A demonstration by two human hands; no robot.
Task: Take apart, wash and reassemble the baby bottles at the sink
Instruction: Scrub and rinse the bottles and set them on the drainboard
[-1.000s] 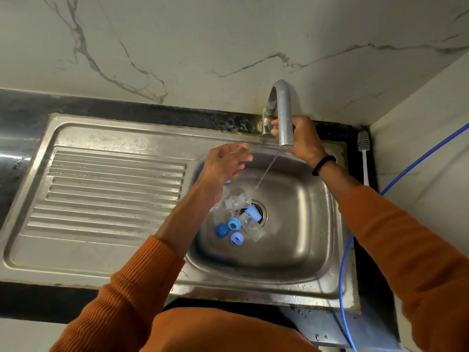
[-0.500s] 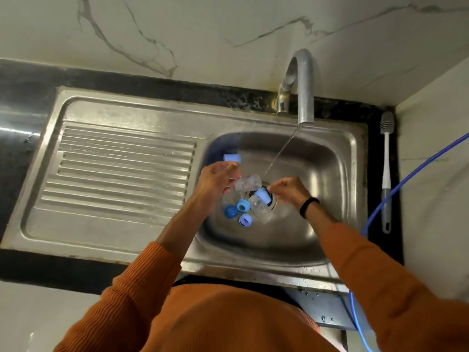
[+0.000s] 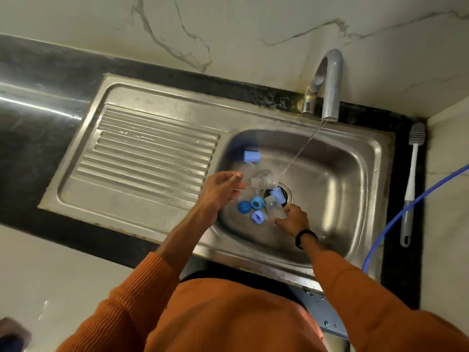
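Right hand (image 3: 291,221) has dropped nearer, now gripping clear bottle (image 3: 275,208) on sink (image 3: 355,179) floor beside drain; left hand (image 3: 220,190) loosely curled, empty; washing step, next lift it under running tap (image 3: 327,85).

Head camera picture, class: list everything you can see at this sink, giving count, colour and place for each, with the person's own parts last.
Sink: one, steel, set in the black counter, drainboard on its left.
Tap: one, silver, behind the basin, water running.
Blue caps and rings: about five, blue, on the basin floor near the drain.
Clear bottle parts: several, transparent, by the drain; exact count unclear.
Bottle brush: one, white and grey, on the counter right of the sink.
Hose: one, blue, at the right.
Left hand: over the parts, fingers loosely curled.
Right hand: grips a clear bottle.
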